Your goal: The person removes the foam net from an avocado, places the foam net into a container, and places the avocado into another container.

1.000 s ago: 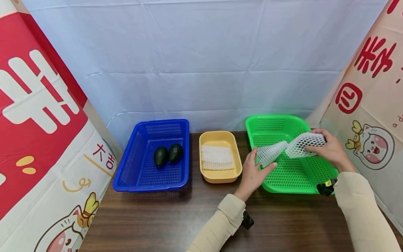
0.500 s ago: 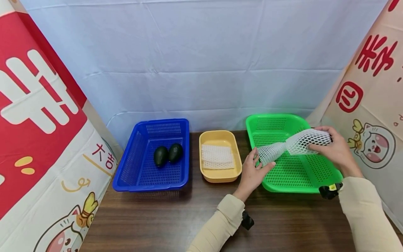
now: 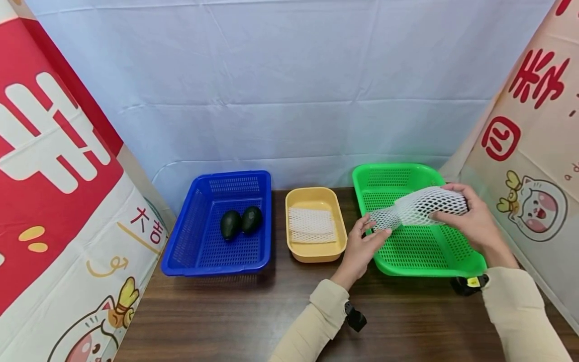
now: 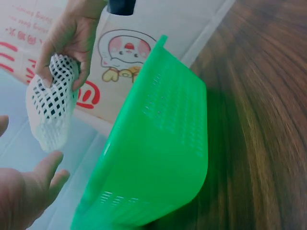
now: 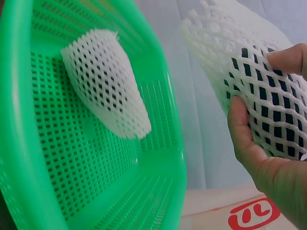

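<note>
My right hand point(image 3: 479, 226) grips an avocado in a white foam net sleeve point(image 3: 429, 206) above the green basket point(image 3: 434, 272); dark skin shows through the mesh in the right wrist view. The sleeve's narrow, loose end points toward my left hand point(image 3: 359, 249). That hand is at the basket's left rim with thumb and fingers spread apart. In the left wrist view its fingertips point(image 4: 53, 160) are right by the sleeve's loose end. Another netted avocado point(image 5: 103, 81) lies in the green basket, partly overlapped by the left fingers in the head view.
A blue basket point(image 3: 267, 251) with two bare avocados point(image 3: 231, 224) stands on the left of the wooden table point(image 3: 217, 317). Between the baskets sits a yellow tray point(image 3: 316, 251) holding flat white foam nets point(image 3: 312, 226). Cloth point(image 3: 289, 100) hangs behind, with printed panels at both sides.
My right hand first shifted right with the netted avocado, then came back left, bringing the sleeve's loose end nearer my left hand. The left thumb and fingers have drawn slightly closer together.
</note>
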Available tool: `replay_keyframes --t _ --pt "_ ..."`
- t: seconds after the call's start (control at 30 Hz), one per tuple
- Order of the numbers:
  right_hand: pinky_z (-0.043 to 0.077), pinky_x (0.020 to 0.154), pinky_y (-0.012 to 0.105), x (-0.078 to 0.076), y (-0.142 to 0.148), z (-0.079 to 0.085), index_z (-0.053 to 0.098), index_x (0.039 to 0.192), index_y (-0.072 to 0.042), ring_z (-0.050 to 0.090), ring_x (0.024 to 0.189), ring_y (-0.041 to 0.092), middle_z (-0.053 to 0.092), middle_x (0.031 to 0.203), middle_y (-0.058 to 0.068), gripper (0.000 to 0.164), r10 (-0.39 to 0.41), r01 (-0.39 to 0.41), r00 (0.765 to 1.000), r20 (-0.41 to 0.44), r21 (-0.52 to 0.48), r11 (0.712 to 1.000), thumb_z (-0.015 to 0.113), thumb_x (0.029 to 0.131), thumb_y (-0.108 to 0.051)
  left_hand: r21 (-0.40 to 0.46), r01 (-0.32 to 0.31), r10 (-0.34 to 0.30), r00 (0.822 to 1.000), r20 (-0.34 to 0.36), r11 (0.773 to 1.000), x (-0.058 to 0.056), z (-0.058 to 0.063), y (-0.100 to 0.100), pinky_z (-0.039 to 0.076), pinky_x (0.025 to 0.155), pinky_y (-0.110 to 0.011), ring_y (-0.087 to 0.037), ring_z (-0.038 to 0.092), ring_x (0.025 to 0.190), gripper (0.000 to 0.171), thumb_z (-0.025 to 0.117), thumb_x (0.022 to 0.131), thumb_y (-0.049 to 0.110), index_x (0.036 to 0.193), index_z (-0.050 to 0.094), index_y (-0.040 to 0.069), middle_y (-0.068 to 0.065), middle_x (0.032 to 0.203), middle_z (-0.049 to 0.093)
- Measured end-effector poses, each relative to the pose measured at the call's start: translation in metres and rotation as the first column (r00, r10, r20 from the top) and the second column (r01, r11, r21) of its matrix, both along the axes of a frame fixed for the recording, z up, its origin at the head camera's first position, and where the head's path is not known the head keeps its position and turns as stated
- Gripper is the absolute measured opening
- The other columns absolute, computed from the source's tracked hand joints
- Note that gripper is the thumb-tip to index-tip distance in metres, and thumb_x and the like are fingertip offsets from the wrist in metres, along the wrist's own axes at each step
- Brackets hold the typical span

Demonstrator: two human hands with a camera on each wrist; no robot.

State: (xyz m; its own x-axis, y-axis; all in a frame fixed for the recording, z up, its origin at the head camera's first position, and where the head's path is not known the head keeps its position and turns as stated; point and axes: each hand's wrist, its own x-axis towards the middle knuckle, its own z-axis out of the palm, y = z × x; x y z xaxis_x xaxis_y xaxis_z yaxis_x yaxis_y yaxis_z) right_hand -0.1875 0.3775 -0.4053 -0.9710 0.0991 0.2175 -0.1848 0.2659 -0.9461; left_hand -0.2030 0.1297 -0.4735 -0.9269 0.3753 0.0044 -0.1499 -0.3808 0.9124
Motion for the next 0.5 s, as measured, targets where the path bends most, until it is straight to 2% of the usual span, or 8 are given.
replay_keyframes --t 0.17,0.23,0.33,0.5 --pt "0.053 0.064 0.020 0.005 -0.014 -0.004 0.048 0.130 -0.014 0.048 0.097 0.013 0.041 0.120 0.002 0.060 0.073 -0.075 0.996 -0.047 -0.046 0.996 0.067 0.082 0.015 0.195 0.058 -0.084 0.988 0.128 0.979 0.000 0.002 -0.002 0.050 0.090 -0.044 -0.038 0.051 0.121 0.065 0.065 0.094 0.017 0.150 0.032 0.009 -0.017 0.137 0.043" --pt "0.054 0.064 0.021 0.006 -0.019 -0.006 0.047 0.132 -0.013 0.049 0.096 0.014 0.041 0.120 0.003 0.060 0.088 -0.089 0.994 -0.057 -0.009 0.996 0.067 0.083 0.014 0.243 0.074 -0.116 0.979 0.166 0.967 0.000 0.005 -0.003 0.049 0.090 -0.049 -0.041 0.046 0.124 0.068 0.065 0.094 0.019 0.151 0.029 0.007 -0.018 0.139 0.041" --pt "0.054 0.064 0.021 0.007 -0.025 -0.007 0.046 0.134 -0.010 0.051 0.096 0.014 0.043 0.120 0.004 0.060 0.101 -0.100 0.991 -0.082 0.024 0.995 0.067 0.083 0.014 0.293 0.082 -0.147 0.967 0.209 0.953 0.000 0.009 -0.005 0.046 0.090 -0.056 -0.043 0.046 0.124 0.069 0.065 0.094 0.022 0.151 0.028 0.006 -0.018 0.139 0.040" --pt "0.054 0.066 0.023 0.013 -0.041 -0.009 0.046 0.133 -0.004 0.052 0.096 0.016 0.044 0.120 0.008 0.060 0.145 -0.156 0.983 -0.115 -0.093 0.983 0.065 0.081 0.018 0.328 0.118 -0.193 0.959 0.209 0.937 0.000 0.010 -0.007 0.046 0.090 -0.057 -0.036 0.053 0.115 0.066 0.064 0.095 0.022 0.150 0.030 0.010 -0.016 0.130 0.046"
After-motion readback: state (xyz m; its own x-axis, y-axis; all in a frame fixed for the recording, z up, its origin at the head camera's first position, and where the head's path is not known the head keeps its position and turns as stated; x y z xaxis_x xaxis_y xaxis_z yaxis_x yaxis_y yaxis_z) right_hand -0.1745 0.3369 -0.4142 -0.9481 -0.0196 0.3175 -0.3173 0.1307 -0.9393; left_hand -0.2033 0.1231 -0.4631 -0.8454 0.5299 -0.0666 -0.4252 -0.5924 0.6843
